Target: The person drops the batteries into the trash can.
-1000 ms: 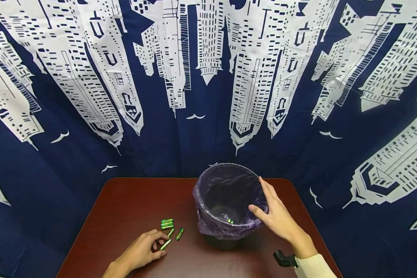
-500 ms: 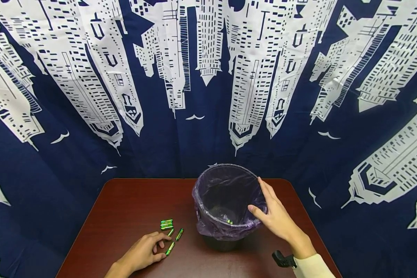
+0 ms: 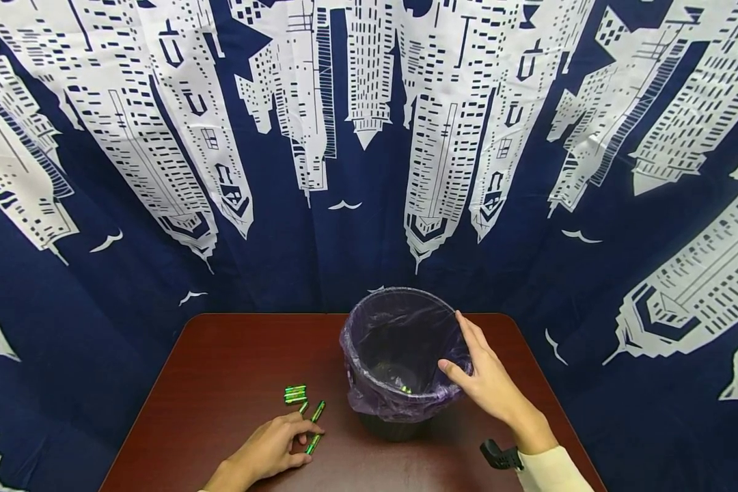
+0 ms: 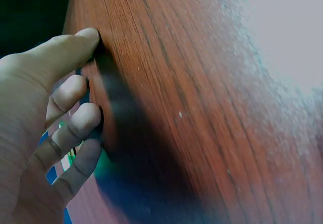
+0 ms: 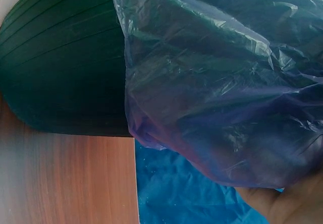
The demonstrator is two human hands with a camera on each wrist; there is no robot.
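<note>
On the table, my left hand (image 3: 273,444) holds a green battery (image 3: 313,443) between thumb and index finger at its two ends. In the left wrist view the curved fingers (image 4: 83,118) hide most of it. Another battery (image 3: 318,411) lies just beyond the index finger, and one more (image 3: 303,407) is partly covered by the hand. Several batteries (image 3: 295,394) lie side by side farther back. My right hand (image 3: 492,383) grips the rim of a dark green trash bin (image 5: 60,67), thumb inside, fingers outside. A purple plastic bag (image 3: 393,408) lines the bin, with something green (image 3: 406,389) at its bottom.
The bin stands right of the batteries on a reddish-brown wooden table (image 3: 240,355). Behind the table hangs a dark blue curtain (image 3: 295,260) with white upside-down buildings. A black strap (image 3: 498,456) sits at my right wrist, by a cream sleeve (image 3: 553,471).
My left hand has slid to the right and slightly toward me, and the battery at its fingertips has moved along with it. My right hand stays on the bin's rim.
</note>
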